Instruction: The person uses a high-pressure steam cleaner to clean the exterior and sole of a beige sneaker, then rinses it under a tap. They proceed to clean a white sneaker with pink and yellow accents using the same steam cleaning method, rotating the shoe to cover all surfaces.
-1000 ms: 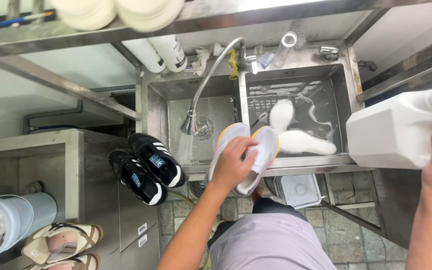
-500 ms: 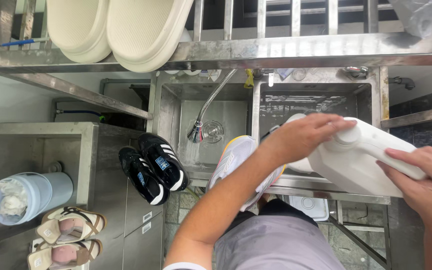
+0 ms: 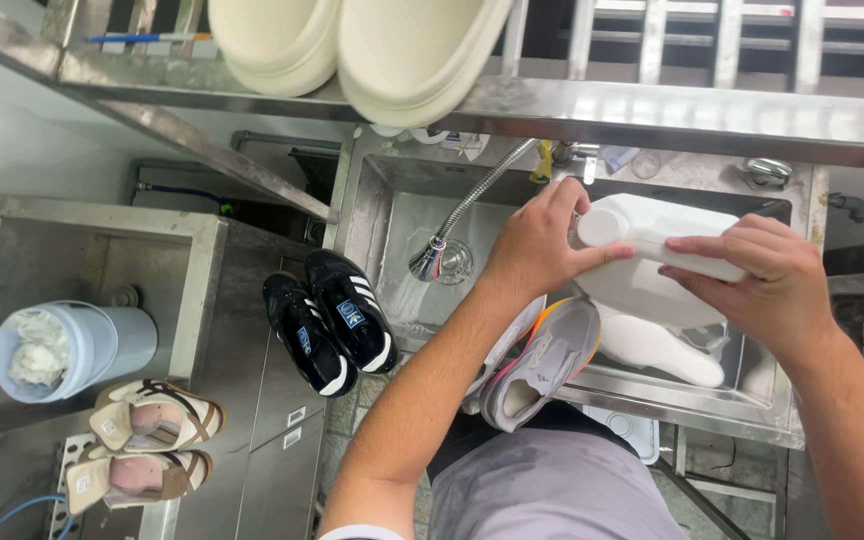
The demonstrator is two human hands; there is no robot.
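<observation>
A white plastic jug (image 3: 658, 262) hangs over the steel sink (image 3: 392, 215), held in both hands. My right hand (image 3: 762, 280) grips its body from the right side. My left hand (image 3: 542, 240) closes around the white cap end of the jug. Below the jug, a grey sneaker with pink and orange trim (image 3: 542, 362) rests on the sink's front rim, with a second light shoe partly hidden under my left forearm. A white shoe or insole (image 3: 657, 345) lies in the sink's right basin.
A pair of black sneakers with white stripes (image 3: 327, 320) sits on the counter left of the sink. Tan sandals (image 3: 147, 440) and a pale blue bin (image 3: 67, 350) are at the left. A flexible spray faucet (image 3: 452, 225) runs water. Cream clogs (image 3: 372, 50) rest on the shelf above.
My left hand left the grey sneaker and went up to the jug's cap. My right hand brought the jug in from the right to over the sink.
</observation>
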